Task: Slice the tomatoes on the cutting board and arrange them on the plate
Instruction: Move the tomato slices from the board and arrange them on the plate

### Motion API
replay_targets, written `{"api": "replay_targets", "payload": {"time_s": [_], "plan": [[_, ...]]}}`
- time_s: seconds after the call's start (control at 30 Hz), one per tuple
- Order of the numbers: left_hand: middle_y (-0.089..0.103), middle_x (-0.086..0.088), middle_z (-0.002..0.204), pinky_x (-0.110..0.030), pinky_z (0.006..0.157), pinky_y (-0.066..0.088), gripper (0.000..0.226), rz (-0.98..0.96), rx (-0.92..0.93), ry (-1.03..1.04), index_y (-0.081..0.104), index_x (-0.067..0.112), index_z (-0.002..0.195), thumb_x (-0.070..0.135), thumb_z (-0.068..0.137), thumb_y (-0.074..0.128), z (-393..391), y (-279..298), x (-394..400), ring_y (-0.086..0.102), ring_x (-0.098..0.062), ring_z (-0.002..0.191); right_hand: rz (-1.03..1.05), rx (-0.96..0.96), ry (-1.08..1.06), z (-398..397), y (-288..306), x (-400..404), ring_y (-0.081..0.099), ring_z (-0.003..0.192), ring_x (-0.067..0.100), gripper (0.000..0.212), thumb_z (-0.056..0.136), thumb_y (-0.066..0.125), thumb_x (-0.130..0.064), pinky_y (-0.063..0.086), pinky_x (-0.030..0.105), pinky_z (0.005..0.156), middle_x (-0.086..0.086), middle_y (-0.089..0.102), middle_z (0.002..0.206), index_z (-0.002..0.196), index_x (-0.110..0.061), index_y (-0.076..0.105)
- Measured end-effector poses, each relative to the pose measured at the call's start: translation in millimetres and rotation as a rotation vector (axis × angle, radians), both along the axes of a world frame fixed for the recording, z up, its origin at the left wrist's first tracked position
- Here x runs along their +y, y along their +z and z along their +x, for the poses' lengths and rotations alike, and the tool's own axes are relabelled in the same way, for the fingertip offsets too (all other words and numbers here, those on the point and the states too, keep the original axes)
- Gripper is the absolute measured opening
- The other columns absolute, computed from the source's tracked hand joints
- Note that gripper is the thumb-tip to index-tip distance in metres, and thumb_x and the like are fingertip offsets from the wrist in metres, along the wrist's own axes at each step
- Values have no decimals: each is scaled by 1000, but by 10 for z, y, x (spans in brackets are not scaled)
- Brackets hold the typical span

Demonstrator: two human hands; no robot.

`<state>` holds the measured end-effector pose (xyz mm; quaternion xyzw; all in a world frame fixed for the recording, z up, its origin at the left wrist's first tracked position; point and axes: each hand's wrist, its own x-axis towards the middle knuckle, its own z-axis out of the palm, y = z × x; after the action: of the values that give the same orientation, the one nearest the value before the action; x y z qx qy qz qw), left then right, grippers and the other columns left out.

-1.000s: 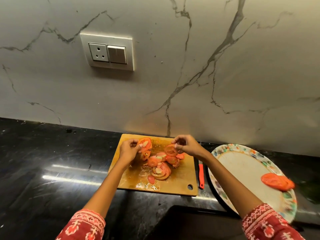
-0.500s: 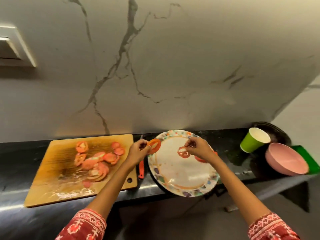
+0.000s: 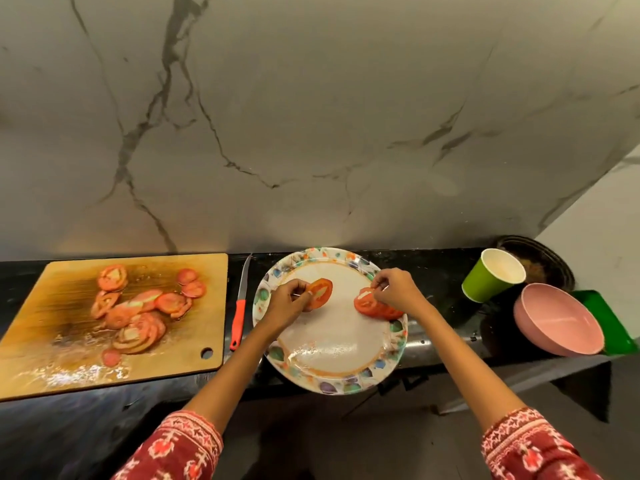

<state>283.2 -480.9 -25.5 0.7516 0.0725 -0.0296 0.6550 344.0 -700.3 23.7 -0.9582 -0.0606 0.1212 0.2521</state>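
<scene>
Left hand [image 3: 289, 301]: pinches a round red tomato slice [image 3: 320, 292] over the floral-rimmed white plate [image 3: 332, 372], where half a second ago it was at the rim
Right hand [image 3: 394, 289]: fingers pinch the overlapping slices [image 3: 372, 304] lying on the plate's right side
Change: both hands have crossed from the wooden cutting board [image 3: 45, 327]; arranging has begun
Remaining: a heap of slices [image 3: 138, 310] on the board; red-handled knife [image 3: 239, 313] idle on the black bench [image 3: 440, 268]

We reached both forearms up from the frame's bottom, our left hand [image 3: 289, 301] and right hand [image 3: 398, 289] at centre, fingers pinched.
</scene>
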Motion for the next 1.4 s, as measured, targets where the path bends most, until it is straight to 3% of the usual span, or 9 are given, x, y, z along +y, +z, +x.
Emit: {"api": "replay_targets", "payload": {"time_s": [0.13, 0.23, 0.5, 0.77, 0.9, 1.0, 1.1, 1.27, 1.4], "plan": [[57, -6, 92, -12, 60, 51, 8, -35, 38, -49, 59, 8, 95, 5, 91, 52, 15, 26, -93, 55, -13, 82, -84, -96, 38, 9, -53, -61, 57, 81, 15, 14, 83, 63, -5, 52, 28, 72, 7, 65, 95, 96, -7, 65], [58, -9, 99, -19, 68, 54, 10, -159, 100, -135, 59, 10, 97, 7, 92, 51, 63, 113, -166, 58, -15, 86, 153, -52, 119, -2, 144, 21, 57, 82, 10, 24, 85, 67, -18, 48, 13, 63, -1, 60, 94, 106, -6, 63], [60, -9, 100, -21, 74, 54, 11, -257, 115, -155, 59, 15, 99, 9, 91, 54, 189, 211, -388, 59, -20, 94, 331, 108, 161, 38, 433, 36, 62, 72, 14, 15, 80, 69, -1, 54, 18, 60, 6, 63, 84, 94, -5, 64], [60, -10, 114, -24, 78, 51, 42, 203, 48, -136, 56, 8, 117, 8, 77, 72, 194, -65, -505, 59, -20, 96, 172, 165, -21, 77, 158, 5, 68, 64, 20, 11, 82, 66, -1, 59, 27, 67, 8, 65, 73, 75, -9, 64], [56, -10, 125, -23, 84, 49, 54, 371, 13, -200, 52, 10, 124, 10, 75, 74, 231, -133, -626, 56, -20, 105, 83, 111, -76, 75, -17, -2, 61, 57, 12, 8, 84, 65, -6, 53, 21, 64, 7, 63, 79, 78, -11, 62], [49, -8, 133, -32, 94, 48, 66, 483, 3, -270, 45, 14, 131, 15, 73, 76, 276, -162, -734, 51, -21, 113, 4, -5, -5, 79, -71, -69, 56, 72, 12, 5, 85, 64, -9, 46, 17, 62, 10, 66, 89, 84, -7, 69], [40, -6, 140, -35, 103, 39, 76, 637, -45, -355, 37, 19, 137, 22, 73, 77, 324, -165, -821, 40, -22, 124, 14, -77, 30, 114, -63, -199, 57, 80, 13, 12, 85, 61, -8, 48, 24, 71, 8, 69, 91, 89, -6, 71], [40, -7, 141, -29, 101, 36, 72, 761, -101, -436, 34, 19, 139, 22, 78, 72, 435, -137, -900, 37, -23, 127, 35, -97, -24, 132, -78, -436, 54, 73, 12, 20, 84, 54, -3, 39, 18, 59, 3, 63, 81, 94, -8, 70], [48, -6, 133, -22, 93, 36, 63, 727, -125, -426, 43, 17, 132, 25, 78, 72, 461, -167, -933, 44, -20, 119, 44, -65, -54, 115, -156, -539, 58, 79, 14, 20, 84, 54, -4, 45, 22, 66, 5, 66, 89, 95, -11, 69]]}}
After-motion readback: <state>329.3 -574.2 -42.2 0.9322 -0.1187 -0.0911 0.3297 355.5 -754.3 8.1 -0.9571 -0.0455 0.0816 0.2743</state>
